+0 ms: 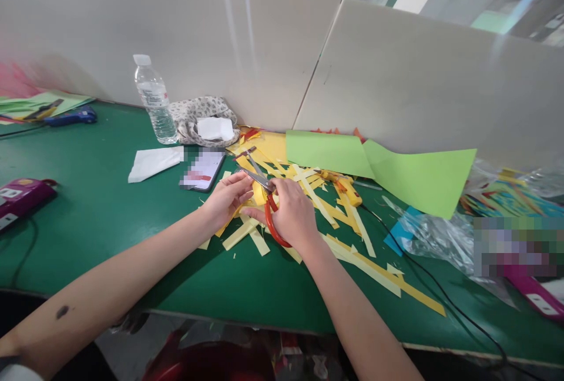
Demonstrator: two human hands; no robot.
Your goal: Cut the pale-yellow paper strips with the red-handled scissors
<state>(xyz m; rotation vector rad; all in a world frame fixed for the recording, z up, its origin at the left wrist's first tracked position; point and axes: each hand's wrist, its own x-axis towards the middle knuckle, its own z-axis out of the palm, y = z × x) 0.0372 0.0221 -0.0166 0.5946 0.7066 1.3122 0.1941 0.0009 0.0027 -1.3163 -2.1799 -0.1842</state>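
Observation:
In the middle of the head view, my right hand point(293, 211) is closed around the orange-red handles of a pair of scissors point(273, 228). Their metal blades point up and left, towards the fingertips of my left hand point(227, 199). Those fingers are pinched on a small yellow paper strip point(259, 194) beside the blades; the exact pinch point is partly hidden. Under and around both hands lie loose pale-yellow paper strips point(247, 234) and darker yellow ones point(418, 297). A yellow glue gun point(350, 192) lies just right of my right hand.
Green paper sheets point(326, 152) lean near the grey partition point(396, 87). A water bottle point(154, 102), a spotted cloth pouch point(187, 114), a tissue point(154, 164) and a phone point(205, 169) stand or lie left. A black cord point(423, 269) crosses the green table point(132, 216) near clear plastic point(440, 246).

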